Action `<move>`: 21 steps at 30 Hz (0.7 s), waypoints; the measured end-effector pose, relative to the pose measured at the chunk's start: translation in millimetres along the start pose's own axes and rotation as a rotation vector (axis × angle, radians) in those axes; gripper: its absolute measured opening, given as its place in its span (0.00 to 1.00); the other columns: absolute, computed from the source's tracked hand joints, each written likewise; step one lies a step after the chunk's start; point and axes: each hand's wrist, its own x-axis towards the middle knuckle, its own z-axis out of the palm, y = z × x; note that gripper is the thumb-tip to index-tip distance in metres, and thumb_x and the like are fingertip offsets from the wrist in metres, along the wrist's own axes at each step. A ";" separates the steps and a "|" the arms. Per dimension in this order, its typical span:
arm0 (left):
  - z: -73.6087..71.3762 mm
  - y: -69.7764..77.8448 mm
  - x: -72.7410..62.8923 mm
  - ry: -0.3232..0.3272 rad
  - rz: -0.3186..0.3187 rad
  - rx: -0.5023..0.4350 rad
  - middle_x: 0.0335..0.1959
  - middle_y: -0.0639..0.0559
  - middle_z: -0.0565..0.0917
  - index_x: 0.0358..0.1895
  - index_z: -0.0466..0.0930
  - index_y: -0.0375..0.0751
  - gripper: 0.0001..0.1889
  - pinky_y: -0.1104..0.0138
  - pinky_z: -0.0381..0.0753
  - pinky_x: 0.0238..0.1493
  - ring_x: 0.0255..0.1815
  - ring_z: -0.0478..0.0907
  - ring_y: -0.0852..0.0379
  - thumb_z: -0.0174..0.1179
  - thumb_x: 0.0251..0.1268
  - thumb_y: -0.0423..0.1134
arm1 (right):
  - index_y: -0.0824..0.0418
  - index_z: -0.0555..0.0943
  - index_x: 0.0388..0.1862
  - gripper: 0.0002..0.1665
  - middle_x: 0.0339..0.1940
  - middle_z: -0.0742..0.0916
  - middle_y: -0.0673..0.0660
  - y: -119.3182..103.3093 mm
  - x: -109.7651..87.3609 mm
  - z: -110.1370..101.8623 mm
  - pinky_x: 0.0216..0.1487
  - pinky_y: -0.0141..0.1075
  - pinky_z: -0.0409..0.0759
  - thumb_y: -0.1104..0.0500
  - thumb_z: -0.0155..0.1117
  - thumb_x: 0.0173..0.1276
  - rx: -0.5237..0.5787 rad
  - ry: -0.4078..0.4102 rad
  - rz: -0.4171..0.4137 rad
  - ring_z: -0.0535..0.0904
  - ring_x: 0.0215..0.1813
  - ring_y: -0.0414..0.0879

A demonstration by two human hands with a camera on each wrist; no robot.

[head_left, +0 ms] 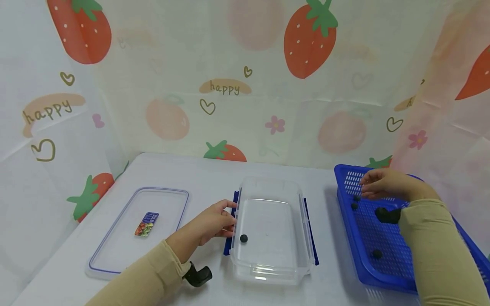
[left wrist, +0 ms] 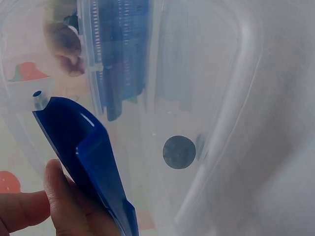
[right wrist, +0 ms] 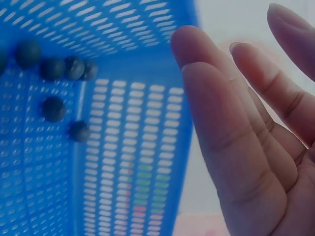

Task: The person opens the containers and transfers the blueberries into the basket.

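A clear plastic container (head_left: 268,229) with blue side latches stands in the middle of the table, its top uncovered. My left hand (head_left: 212,223) rests against its left side, fingertips touching the blue latch (left wrist: 81,142). One dark blueberry-like ball (head_left: 243,238) lies inside near the left wall. My right hand (head_left: 388,185) hovers over the far left part of a blue plastic basket (head_left: 354,255). In the right wrist view its fingers (right wrist: 221,118) are fairly straight, nothing visible between them. Several similar dark balls (right wrist: 53,108) lie in the basket below.
A clear lid (head_left: 111,250) with a blue seal lies left of the container, a coloured label (head_left: 146,224) on it. A white cloth covers the table (head_left: 325,238). Printed strawberry curtains (head_left: 268,106) stand behind and at both sides. Black camera mounts (head_left: 197,276) sit at both wrists.
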 end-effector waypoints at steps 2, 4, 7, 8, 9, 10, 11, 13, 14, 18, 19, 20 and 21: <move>0.1 0.0 0.1 -0.002 0.002 -0.001 0.32 0.42 0.75 0.63 0.61 0.44 0.24 0.66 0.82 0.34 0.29 0.75 0.54 0.53 0.63 0.31 | 0.74 0.68 0.46 0.15 0.37 0.81 0.57 -7.5 2.1 2.5 0.43 0.38 0.81 0.65 0.57 0.65 0.002 -0.002 -0.029 0.81 0.42 0.47; -0.2 0.1 0.2 -0.002 0.001 -0.003 0.32 0.42 0.75 0.63 0.61 0.44 0.24 0.66 0.82 0.34 0.29 0.75 0.53 0.53 0.63 0.31 | 0.74 0.69 0.46 0.15 0.36 0.82 0.56 -17.9 4.9 6.8 0.42 0.37 0.81 0.66 0.57 0.64 -0.011 0.009 -0.055 0.82 0.41 0.45; -1.0 0.3 0.4 0.001 -0.001 -0.004 0.32 0.43 0.75 0.63 0.62 0.45 0.24 0.66 0.82 0.34 0.29 0.75 0.53 0.53 0.63 0.31 | 0.76 0.68 0.48 0.19 0.39 0.82 0.61 -38.1 10.8 16.4 0.43 0.38 0.81 0.64 0.59 0.63 -0.049 0.021 -0.088 0.82 0.42 0.46; -1.2 0.3 0.4 0.002 -0.002 -0.004 0.32 0.43 0.75 0.63 0.62 0.45 0.24 0.66 0.82 0.34 0.29 0.75 0.53 0.53 0.63 0.31 | 0.76 0.68 0.48 0.20 0.40 0.81 0.63 -45.8 12.7 20.5 0.44 0.38 0.81 0.64 0.60 0.63 -0.070 0.026 -0.095 0.82 0.43 0.48; -1.4 0.4 0.4 0.004 -0.003 -0.004 0.33 0.43 0.75 0.63 0.62 0.45 0.24 0.66 0.82 0.34 0.29 0.75 0.53 0.54 0.63 0.32 | 0.75 0.68 0.48 0.22 0.41 0.81 0.64 -53.7 14.9 24.9 0.44 0.39 0.81 0.62 0.61 0.62 -0.100 0.029 -0.102 0.82 0.43 0.49; -1.6 0.4 0.4 0.005 -0.004 -0.003 0.33 0.43 0.75 0.63 0.62 0.45 0.25 0.66 0.82 0.34 0.29 0.75 0.53 0.54 0.63 0.32 | 0.74 0.69 0.48 0.23 0.41 0.81 0.65 -61.5 17.3 29.8 0.45 0.40 0.80 0.60 0.63 0.61 -0.129 0.028 -0.107 0.81 0.43 0.50; -1.7 0.5 0.4 0.006 -0.004 -0.003 0.33 0.43 0.75 0.63 0.61 0.45 0.25 0.66 0.82 0.34 0.29 0.75 0.53 0.54 0.63 0.32 | 0.73 0.70 0.48 0.23 0.42 0.81 0.65 -68.8 19.9 34.9 0.46 0.41 0.80 0.59 0.64 0.60 -0.157 0.027 -0.114 0.81 0.43 0.51; -1.6 0.5 0.3 0.007 -0.005 -0.005 0.33 0.43 0.75 0.63 0.61 0.45 0.25 0.66 0.82 0.34 0.29 0.75 0.53 0.54 0.63 0.32 | 0.69 0.72 0.46 0.22 0.41 0.81 0.64 -82.0 25.8 46.0 0.46 0.42 0.80 0.57 0.66 0.59 -0.206 0.023 -0.127 0.82 0.42 0.51; -1.5 0.5 0.3 0.006 -0.006 -0.006 0.33 0.43 0.75 0.63 0.61 0.45 0.25 0.66 0.82 0.34 0.29 0.75 0.53 0.54 0.63 0.32 | 0.68 0.73 0.46 0.21 0.41 0.81 0.64 -87.8 29.2 51.8 0.45 0.41 0.80 0.57 0.66 0.59 -0.226 0.014 -0.135 0.82 0.42 0.51; -1.1 0.6 -0.2 0.005 -0.010 -0.011 0.32 0.42 0.75 0.63 0.62 0.45 0.25 0.66 0.82 0.34 0.29 0.75 0.53 0.54 0.63 0.31 | 0.66 0.75 0.44 0.15 0.40 0.82 0.63 -106.3 43.3 76.1 0.44 0.40 0.81 0.60 0.63 0.61 -0.257 -0.052 -0.172 0.82 0.41 0.50; -1.1 0.7 -0.4 0.004 -0.010 -0.010 0.32 0.42 0.75 0.63 0.62 0.45 0.25 0.66 0.82 0.34 0.29 0.75 0.53 0.54 0.63 0.31 | 0.65 0.75 0.44 0.14 0.40 0.82 0.63 -110.1 46.7 82.4 0.44 0.40 0.81 0.60 0.62 0.62 -0.259 -0.077 -0.181 0.83 0.41 0.50; -1.0 0.8 -0.5 0.004 -0.009 -0.011 0.32 0.42 0.75 0.63 0.62 0.45 0.25 0.66 0.82 0.34 0.29 0.75 0.53 0.54 0.62 0.31 | 0.66 0.75 0.43 0.13 0.39 0.82 0.63 -113.6 50.1 88.7 0.44 0.40 0.81 0.61 0.62 0.62 -0.256 -0.103 -0.190 0.83 0.41 0.50; -1.0 0.9 -0.7 0.003 -0.009 -0.012 0.32 0.42 0.75 0.63 0.62 0.45 0.25 0.66 0.82 0.34 0.29 0.75 0.53 0.54 0.62 0.31 | 0.65 0.75 0.43 0.12 0.39 0.82 0.62 -117.0 53.1 95.2 0.44 0.40 0.81 0.61 0.62 0.62 -0.259 -0.123 -0.194 0.83 0.40 0.49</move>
